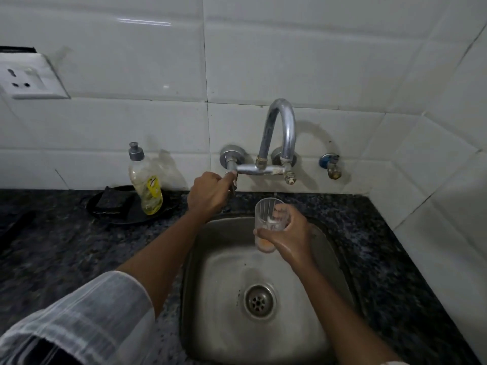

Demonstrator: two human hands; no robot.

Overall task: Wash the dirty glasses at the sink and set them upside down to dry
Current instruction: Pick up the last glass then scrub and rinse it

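My left hand (208,194) grips tap handle (232,180). Right hand (286,233) holds glass (268,222) over sink (210,259), under spout (286,127). Turn slow, keep glass straight, no splash.

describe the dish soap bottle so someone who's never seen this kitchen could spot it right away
Start at the steel sink and look left along the dark counter to the tiled wall. There the dish soap bottle stands on a black tray beside a dark sponge: clear plastic, grey cap, yellow label.

Clear ribbed glass (271,222), steel sink (216,285)
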